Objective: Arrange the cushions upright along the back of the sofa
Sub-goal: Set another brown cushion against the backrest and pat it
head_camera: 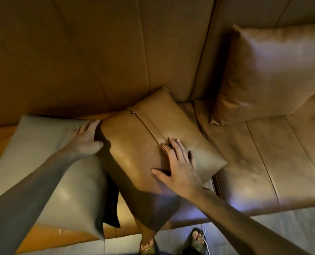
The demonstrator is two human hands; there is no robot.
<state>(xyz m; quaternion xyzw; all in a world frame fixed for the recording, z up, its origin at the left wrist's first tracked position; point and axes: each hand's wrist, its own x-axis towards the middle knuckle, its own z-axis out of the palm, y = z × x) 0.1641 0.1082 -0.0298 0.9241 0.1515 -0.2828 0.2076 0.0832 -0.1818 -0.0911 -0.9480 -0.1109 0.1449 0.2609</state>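
Observation:
A tan leather cushion (145,144) with a zip seam lies flat on the sofa seat (263,162), its far corner touching the sofa back (98,52). My right hand (178,162) rests flat on its top, fingers spread. My left hand (87,138) holds its left edge, thumb on the side and fingers behind. A paler grey-beige cushion (48,162) lies flat to the left, under my left forearm. A third brown cushion (274,74) stands upright against the sofa back at the right.
A dark cloth (111,205) shows in the gap between the two flat cushions. My feet in sandals (195,240) stand on the floor by the sofa's front edge, next to a white cable (206,243).

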